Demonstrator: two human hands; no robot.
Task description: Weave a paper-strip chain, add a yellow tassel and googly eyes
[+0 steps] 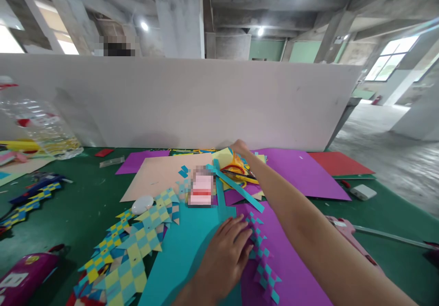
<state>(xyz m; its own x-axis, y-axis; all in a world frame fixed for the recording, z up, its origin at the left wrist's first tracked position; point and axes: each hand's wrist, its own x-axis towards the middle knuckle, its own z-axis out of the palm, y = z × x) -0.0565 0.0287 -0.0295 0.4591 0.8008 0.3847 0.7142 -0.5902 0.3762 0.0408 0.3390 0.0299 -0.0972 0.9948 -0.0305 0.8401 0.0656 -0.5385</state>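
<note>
My left hand [226, 251] lies palm down on a teal sheet [185, 246], its fingers stretched forward. Its fingertips are beside a woven teal-and-purple paper strip [263, 255], which rests on a purple sheet [291, 274]. Farther away, my right hand [240, 147] is curled at the edge of pale yellow paper [222, 156] by the white panel; its fingers are mostly hidden, and I cannot make out what is in them. Below the right hand are scissors with orange and yellow handles [236, 166]. Loose teal strips [242, 189] lie across the papers between my hands.
Woven checkered paper pieces [126, 265] are heaped at left, near a purple pouch-like object [27, 274]. A plastic bottle [44, 123] leans by the white panel [206, 104], which stands across the back. A pink glue gun [353, 237] lies right, with a red sheet [343, 164] behind.
</note>
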